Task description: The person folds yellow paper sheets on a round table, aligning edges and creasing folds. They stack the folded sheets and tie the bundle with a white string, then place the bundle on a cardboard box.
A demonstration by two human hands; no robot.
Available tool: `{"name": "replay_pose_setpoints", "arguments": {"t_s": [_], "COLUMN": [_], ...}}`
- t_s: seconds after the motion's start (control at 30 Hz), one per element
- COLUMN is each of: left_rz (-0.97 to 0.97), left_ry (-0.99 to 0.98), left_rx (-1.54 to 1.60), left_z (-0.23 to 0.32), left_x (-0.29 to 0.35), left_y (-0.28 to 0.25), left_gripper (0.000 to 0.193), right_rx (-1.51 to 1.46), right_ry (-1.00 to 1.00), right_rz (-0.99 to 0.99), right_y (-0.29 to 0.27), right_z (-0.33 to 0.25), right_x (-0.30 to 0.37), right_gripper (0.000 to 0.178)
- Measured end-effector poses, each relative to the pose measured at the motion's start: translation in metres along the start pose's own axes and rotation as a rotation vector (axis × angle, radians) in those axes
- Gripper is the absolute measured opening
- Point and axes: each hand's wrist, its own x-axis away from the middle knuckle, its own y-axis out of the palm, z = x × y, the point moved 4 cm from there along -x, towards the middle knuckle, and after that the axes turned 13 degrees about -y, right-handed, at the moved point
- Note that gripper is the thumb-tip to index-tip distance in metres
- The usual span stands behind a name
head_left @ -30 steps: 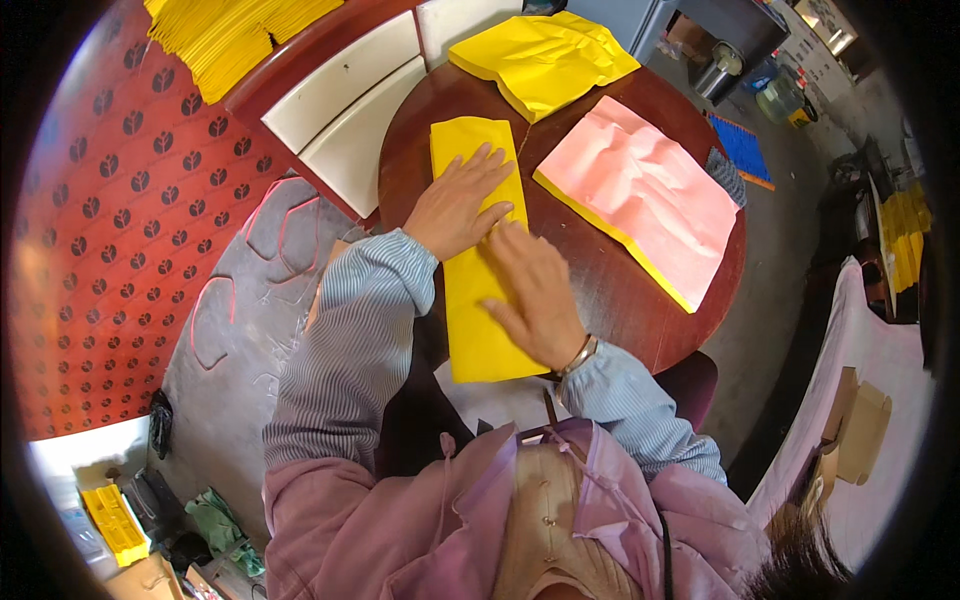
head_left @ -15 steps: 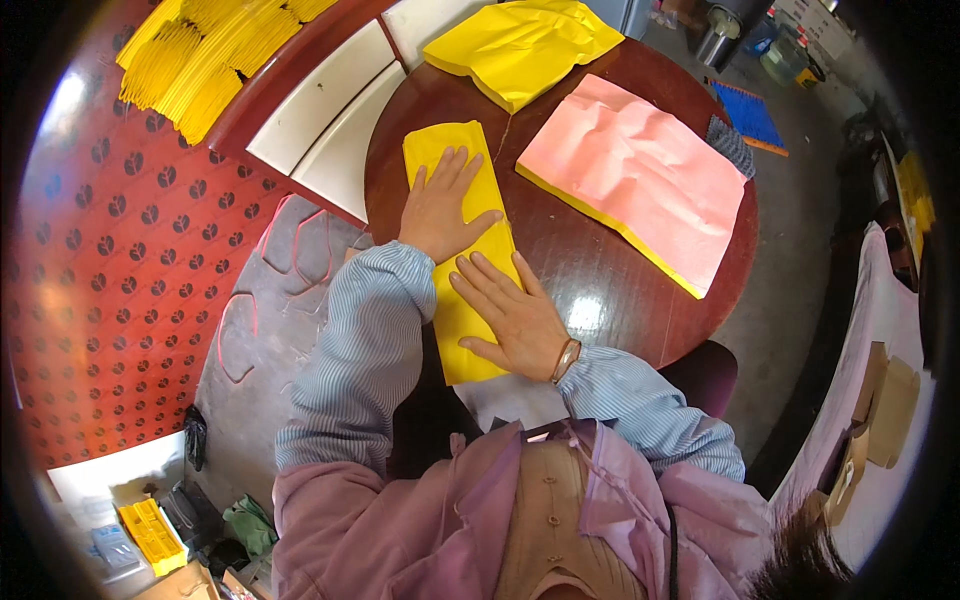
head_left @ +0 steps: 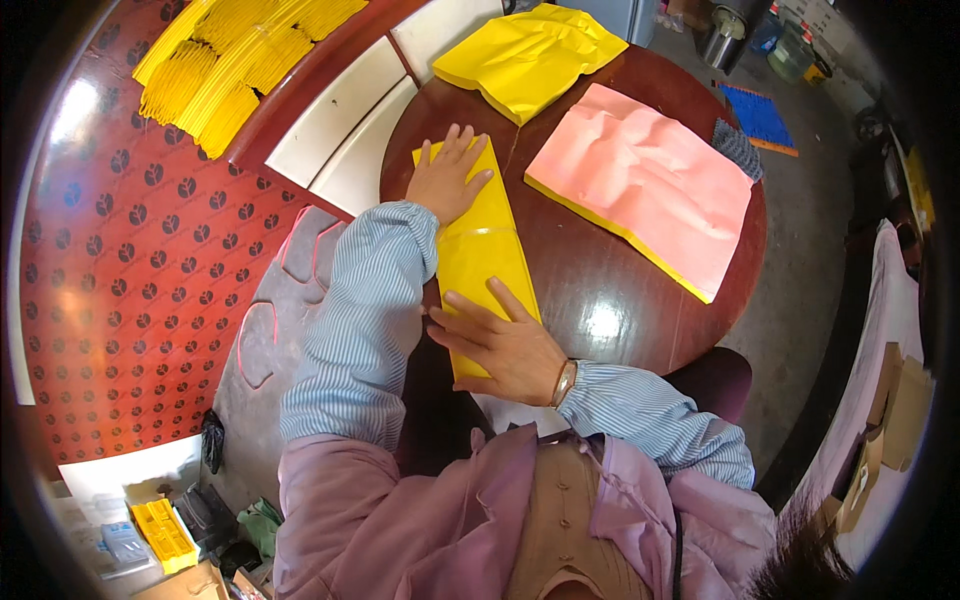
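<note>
A long folded strip of yellow paper (head_left: 485, 258) lies on the round dark red table (head_left: 600, 325), running from near my body towards the far left. My left hand (head_left: 447, 180) rests flat on its far end, fingers spread. Over its near end lies my right hand (head_left: 512, 348), palm down with the fingers apart. A faint crosswise line shows on the strip between the two hands. To the right sits a stack of pink sheets (head_left: 640, 180) with yellow along its near edge. Crumpled yellow paper (head_left: 530, 60) lies at the far edge of the table.
Piles of folded yellow paper (head_left: 245, 65) lie on a red patterned surface (head_left: 150, 270) at the left, beside white drawers (head_left: 345, 120). A grey knitted cloth (head_left: 738, 150) sits at the table's right edge. Pink cords (head_left: 262, 345) lie on grey at the left.
My hands have moved apart along the yellow strip: the left towards its far end, the right towards its near end. More of its middle shows now. The view has shifted slightly.
</note>
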Motion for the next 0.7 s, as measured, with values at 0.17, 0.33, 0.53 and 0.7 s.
{"name": "replay_pose_setpoints", "arguments": {"t_s": [0.17, 0.33, 0.53, 0.7], "left_rz": [0.005, 0.034, 0.223, 0.003], "left_ry": [-0.029, -0.047, -0.365, -0.614], "left_rx": [0.03, 0.146, 1.025, 1.513], "left_z": [-0.008, -0.014, -0.062, -0.001], "left_x": [-0.002, -0.004, 0.057, 0.161], "left_y": [0.021, 0.013, -0.005, 0.041], "left_gripper": [0.064, 0.065, 0.073, 0.081], "right_rx": [0.004, 0.014, -0.201, -0.675], "right_ry": [0.0, -0.015, 0.329, 0.693], "right_rz": [-0.176, -0.148, 0.485, 0.667], "right_y": [0.02, 0.015, -0.023, 0.002], "right_z": [0.013, 0.008, 0.059, 0.136], "right_x": [0.008, 0.008, 0.032, 0.035], "right_gripper": [0.066, 0.063, 0.052, 0.069]}}
